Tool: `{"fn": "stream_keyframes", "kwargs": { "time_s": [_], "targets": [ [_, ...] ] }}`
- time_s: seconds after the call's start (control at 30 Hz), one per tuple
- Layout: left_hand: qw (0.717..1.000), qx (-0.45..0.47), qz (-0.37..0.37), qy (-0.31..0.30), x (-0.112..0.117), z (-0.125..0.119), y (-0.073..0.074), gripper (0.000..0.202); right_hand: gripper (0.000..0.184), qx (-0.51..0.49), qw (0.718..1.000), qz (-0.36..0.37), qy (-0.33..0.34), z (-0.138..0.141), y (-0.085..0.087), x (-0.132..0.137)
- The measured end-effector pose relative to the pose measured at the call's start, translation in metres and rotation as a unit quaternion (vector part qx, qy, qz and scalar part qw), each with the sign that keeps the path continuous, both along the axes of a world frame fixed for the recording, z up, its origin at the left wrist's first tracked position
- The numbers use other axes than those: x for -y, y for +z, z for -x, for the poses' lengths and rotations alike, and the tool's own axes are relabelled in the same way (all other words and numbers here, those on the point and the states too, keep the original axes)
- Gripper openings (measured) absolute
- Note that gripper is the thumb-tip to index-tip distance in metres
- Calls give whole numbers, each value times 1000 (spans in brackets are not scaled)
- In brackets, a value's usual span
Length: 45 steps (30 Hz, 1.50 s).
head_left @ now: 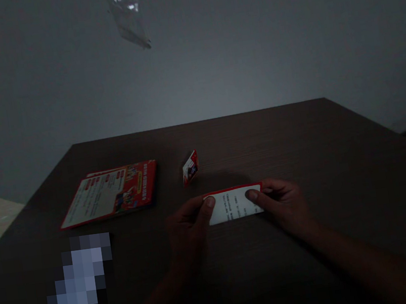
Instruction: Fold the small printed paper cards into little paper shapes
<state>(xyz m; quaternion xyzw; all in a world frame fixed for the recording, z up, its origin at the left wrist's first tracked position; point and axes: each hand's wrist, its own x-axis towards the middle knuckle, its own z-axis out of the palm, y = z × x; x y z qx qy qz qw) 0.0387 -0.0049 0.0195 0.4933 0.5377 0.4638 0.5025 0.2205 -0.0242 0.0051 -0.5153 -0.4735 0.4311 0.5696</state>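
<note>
A white card with a red edge and lines of small print (234, 204) is held over the dark wooden table (298, 139). My left hand (188, 226) pinches its left end with the thumb on top. My right hand (282, 201) pinches its right end the same way. Just beyond the card a small red and white packet (190, 167) stands tilted on the table, apart from both hands.
A flat red and white printed box (111, 192) lies at the left of the table. A blurred-out patch (75, 293) covers something at the near left. Clear plastic (127, 12) hangs against the grey wall at the top.
</note>
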Motion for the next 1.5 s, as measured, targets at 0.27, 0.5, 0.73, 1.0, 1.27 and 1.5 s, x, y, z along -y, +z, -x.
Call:
{"fn": "stream_keyframes", "kwargs": {
  "time_s": [0.27, 0.5, 0.73, 1.0, 1.27, 1.5],
  "targets": [
    [1000, -3, 14, -3, -2, 1, -2, 25, 15, -5, 1000, 26, 11, -2, 0, 0],
    [1000, -27, -2, -7, -3, 3, 1, 21, 16, 11, 1000, 20, 18, -6, -3, 0],
    [987, -97, -40, -120, -6, 5, -2, 22, 15, 110, 992, -44, 47, -9, -3, -2],
    [939, -204, -166, -222, -3, 2, -2, 22, 9, 222, 949, -161, 156, -3, 6, -4],
    [853, -281, -362, -250, 0, 1, -1, 19, 18, 324, 885, -302, 145, -5, 13, -2],
    [816, -295, -411, -280, 2, 1, 2, 19, 19, 390, 836, -350, 164, -9, 23, 2]
  ]
}}
